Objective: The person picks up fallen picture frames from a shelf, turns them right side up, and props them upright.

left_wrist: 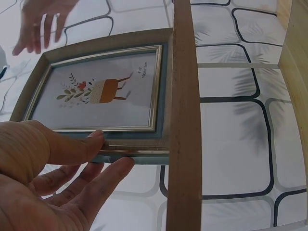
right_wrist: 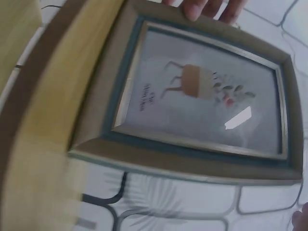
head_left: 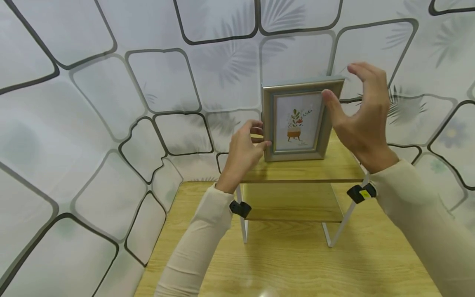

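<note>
A picture frame [head_left: 297, 119] with a gold-grey border stands upright on the wooden top of a small table [head_left: 297, 171]. Behind its glass is a print of a plant in an orange, legged pot. My left hand [head_left: 246, 146] pinches the frame's left side; in the left wrist view its thumb [left_wrist: 82, 147] lies on the front border and the fingers are at the side edge. By the upper right corner, my right hand [head_left: 365, 115] is spread, thumb and fingers wide apart. The left wrist view shows that hand apart from the frame; only a fingertip [right_wrist: 301, 220] shows in the right wrist view.
Under the tabletop is a lower wooden shelf [head_left: 289, 202], carried on white metal legs [head_left: 328, 237]. Wood-patterned flooring [head_left: 267, 268] spreads below. A pale wall covering [head_left: 167, 82] with dark rounded outlines and leaf prints rises close behind the table and on the left.
</note>
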A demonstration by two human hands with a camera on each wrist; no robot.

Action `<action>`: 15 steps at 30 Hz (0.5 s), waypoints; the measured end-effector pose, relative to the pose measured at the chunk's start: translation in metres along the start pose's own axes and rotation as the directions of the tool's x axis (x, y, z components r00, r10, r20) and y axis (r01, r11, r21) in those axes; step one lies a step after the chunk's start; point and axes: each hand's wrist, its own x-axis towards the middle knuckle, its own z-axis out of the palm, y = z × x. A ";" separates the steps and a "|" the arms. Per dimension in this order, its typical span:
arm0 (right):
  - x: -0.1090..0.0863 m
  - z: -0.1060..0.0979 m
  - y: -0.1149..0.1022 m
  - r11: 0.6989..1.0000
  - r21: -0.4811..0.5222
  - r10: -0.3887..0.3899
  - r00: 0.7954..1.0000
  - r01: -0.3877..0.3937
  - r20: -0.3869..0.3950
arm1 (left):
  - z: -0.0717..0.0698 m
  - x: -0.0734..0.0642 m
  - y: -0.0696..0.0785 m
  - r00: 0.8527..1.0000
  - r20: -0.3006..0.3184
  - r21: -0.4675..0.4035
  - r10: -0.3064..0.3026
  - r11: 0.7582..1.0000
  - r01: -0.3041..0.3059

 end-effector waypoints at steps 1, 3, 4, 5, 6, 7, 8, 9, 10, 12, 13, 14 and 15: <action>0.004 0.003 -0.004 1.000 0.003 -0.014 1.000 0.014 -0.002 | 0.000 0.000 0.000 1.000 0.000 -0.001 0.003 1.000 -0.003; 0.010 0.008 -0.014 0.999 0.013 -0.045 0.999 0.045 0.012 | 0.000 0.000 0.001 1.000 -0.001 -0.004 0.006 1.000 -0.006; 0.012 0.011 -0.019 0.998 0.014 -0.061 0.998 0.060 0.027 | 0.000 0.000 0.001 1.000 -0.001 -0.007 0.006 1.000 -0.006; 0.014 0.014 -0.023 0.996 0.008 -0.085 0.995 0.084 0.043 | 0.000 0.000 0.001 1.000 -0.001 -0.009 0.007 1.000 -0.007; 0.016 0.017 -0.027 0.994 -0.003 -0.109 0.992 0.109 0.062 | 0.000 -0.001 0.001 1.000 0.000 -0.009 0.009 1.000 -0.009; 0.018 0.020 -0.032 0.991 -0.015 -0.131 0.988 0.133 0.083 | 0.000 -0.001 0.000 1.000 -0.001 -0.011 0.012 1.000 -0.012; 0.019 0.023 -0.036 0.988 -0.024 -0.148 0.984 0.151 0.100 | 0.000 -0.001 0.000 1.000 -0.001 -0.011 0.014 1.000 -0.014; 0.020 0.026 -0.039 0.985 -0.040 -0.160 0.979 0.166 0.123 | 0.000 -0.001 0.000 1.000 -0.002 -0.011 0.016 1.000 -0.016; 0.021 0.029 -0.043 0.982 -0.058 -0.167 0.974 0.177 0.151 | 0.000 -0.001 0.000 1.000 -0.003 -0.012 0.020 1.000 -0.020; 0.021 0.035 -0.050 0.982 -0.086 -0.146 0.966 0.168 0.212 | 0.000 -0.001 0.000 0.999 -0.005 -0.010 0.032 0.999 -0.032; 0.021 0.038 -0.053 0.982 -0.102 -0.127 0.962 0.156 0.243 | 0.000 -0.001 0.000 0.999 -0.006 -0.011 0.038 0.999 -0.038; 0.021 0.040 -0.057 0.982 -0.128 -0.101 0.955 0.142 0.279 | 0.000 -0.001 -0.001 0.999 -0.005 -0.013 0.044 0.999 -0.044; 0.020 0.042 -0.059 0.978 -0.161 -0.079 0.946 0.135 0.313 | 0.000 -0.001 -0.001 0.999 -0.005 -0.017 0.050 0.999 -0.051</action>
